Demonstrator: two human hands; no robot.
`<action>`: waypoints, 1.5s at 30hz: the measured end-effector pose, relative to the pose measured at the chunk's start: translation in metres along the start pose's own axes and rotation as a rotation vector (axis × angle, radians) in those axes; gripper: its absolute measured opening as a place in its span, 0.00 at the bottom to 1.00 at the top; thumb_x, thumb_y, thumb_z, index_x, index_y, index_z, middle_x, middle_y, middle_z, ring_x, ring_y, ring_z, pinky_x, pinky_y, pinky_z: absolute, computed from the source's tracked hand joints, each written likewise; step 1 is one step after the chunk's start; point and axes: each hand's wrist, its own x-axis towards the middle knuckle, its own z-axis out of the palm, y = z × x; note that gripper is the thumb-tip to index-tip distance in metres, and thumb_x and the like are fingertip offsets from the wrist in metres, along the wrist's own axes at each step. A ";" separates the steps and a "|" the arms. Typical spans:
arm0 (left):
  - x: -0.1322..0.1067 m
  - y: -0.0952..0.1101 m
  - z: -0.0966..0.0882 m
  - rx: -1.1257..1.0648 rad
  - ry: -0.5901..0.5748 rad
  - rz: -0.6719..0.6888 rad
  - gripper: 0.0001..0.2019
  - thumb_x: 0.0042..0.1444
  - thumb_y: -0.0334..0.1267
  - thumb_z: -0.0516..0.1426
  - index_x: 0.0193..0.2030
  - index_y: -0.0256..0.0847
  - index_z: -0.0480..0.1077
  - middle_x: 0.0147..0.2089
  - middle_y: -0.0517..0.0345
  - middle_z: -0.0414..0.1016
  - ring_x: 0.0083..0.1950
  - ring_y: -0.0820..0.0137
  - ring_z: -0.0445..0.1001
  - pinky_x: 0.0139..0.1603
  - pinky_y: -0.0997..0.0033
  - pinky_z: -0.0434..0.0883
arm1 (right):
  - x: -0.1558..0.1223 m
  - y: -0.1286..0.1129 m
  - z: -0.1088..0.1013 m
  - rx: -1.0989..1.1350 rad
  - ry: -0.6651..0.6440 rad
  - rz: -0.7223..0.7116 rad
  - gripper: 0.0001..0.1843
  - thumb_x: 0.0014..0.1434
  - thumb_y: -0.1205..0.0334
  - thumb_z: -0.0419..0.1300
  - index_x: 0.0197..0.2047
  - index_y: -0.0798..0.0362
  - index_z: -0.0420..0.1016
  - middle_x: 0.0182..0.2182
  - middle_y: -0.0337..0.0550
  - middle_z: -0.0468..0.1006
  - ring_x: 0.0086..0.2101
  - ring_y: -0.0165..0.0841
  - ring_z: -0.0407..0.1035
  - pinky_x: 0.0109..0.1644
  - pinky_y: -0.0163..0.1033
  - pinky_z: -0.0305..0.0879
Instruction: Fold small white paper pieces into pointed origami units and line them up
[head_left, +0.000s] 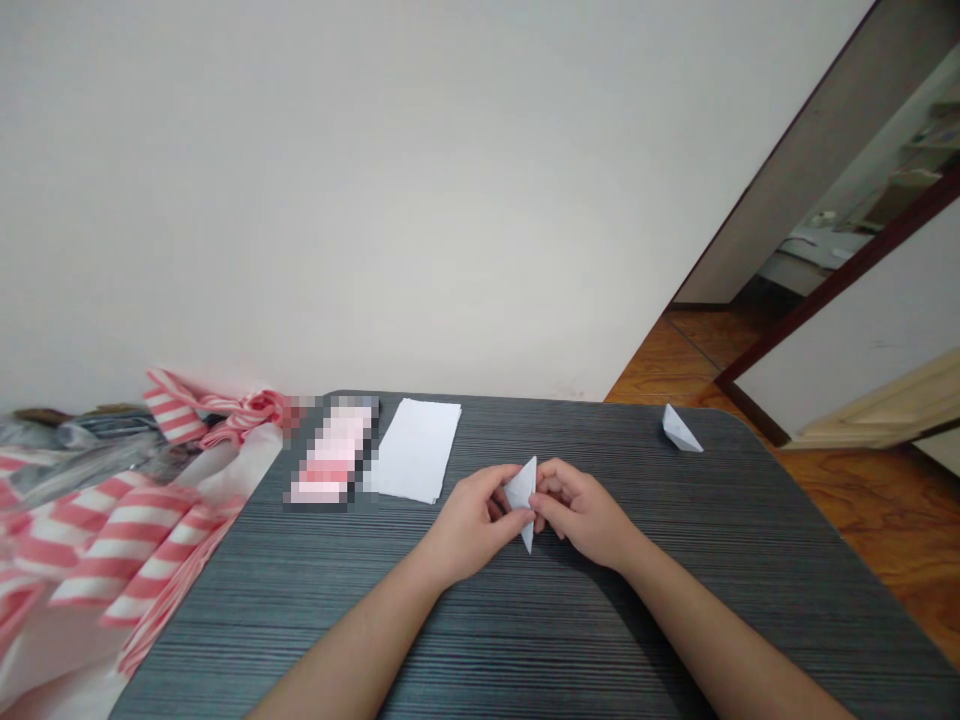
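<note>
Both hands meet over the middle of the dark wood-grain table. Between them is a small folded white paper boat, turned so its pointed ends face away from me and toward me. My left hand pinches its left side, thumb on the near part. My right hand grips the right side with thumb and fingers; some of those fingertips are hidden behind the paper. A second folded paper boat lies by itself near the table's far right corner.
Left of my hands lies a stack of white paper sheets, beside a blurred-out pinkish rectangular item. Red-and-white striped cloth is heaped past the table's left edge. A pale wall rises behind; wooden floor shows at right.
</note>
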 end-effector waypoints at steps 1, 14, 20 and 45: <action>0.000 -0.001 0.001 -0.009 0.011 -0.002 0.19 0.52 0.38 0.57 0.52 0.41 0.65 0.37 0.56 0.70 0.32 0.73 0.68 0.30 0.75 0.66 | 0.000 -0.001 0.000 -0.019 0.000 -0.012 0.04 0.59 0.64 0.55 0.39 0.53 0.64 0.23 0.36 0.72 0.21 0.25 0.65 0.23 0.29 0.58; -0.001 0.001 0.000 -0.320 -0.028 -0.013 0.18 0.55 0.31 0.53 0.54 0.39 0.60 0.43 0.51 0.71 0.41 0.68 0.72 0.40 0.70 0.69 | -0.004 -0.007 -0.003 -0.331 0.059 -0.104 0.14 0.60 0.64 0.52 0.50 0.51 0.63 0.27 0.39 0.74 0.25 0.31 0.69 0.29 0.34 0.62; -0.001 0.001 -0.002 -0.367 -0.022 0.021 0.19 0.54 0.25 0.50 0.53 0.39 0.60 0.49 0.50 0.70 0.43 0.69 0.71 0.43 0.69 0.68 | -0.003 -0.009 -0.005 -0.367 0.062 -0.127 0.18 0.61 0.67 0.49 0.54 0.50 0.64 0.25 0.37 0.75 0.23 0.29 0.68 0.30 0.34 0.64; 0.005 -0.003 0.000 -0.431 0.023 -0.076 0.08 0.55 0.34 0.52 0.42 0.37 0.65 0.32 0.58 0.71 0.30 0.74 0.70 0.32 0.72 0.68 | -0.005 0.001 -0.009 -0.118 0.070 -0.058 0.16 0.62 0.64 0.48 0.50 0.53 0.71 0.26 0.40 0.73 0.22 0.27 0.63 0.27 0.33 0.61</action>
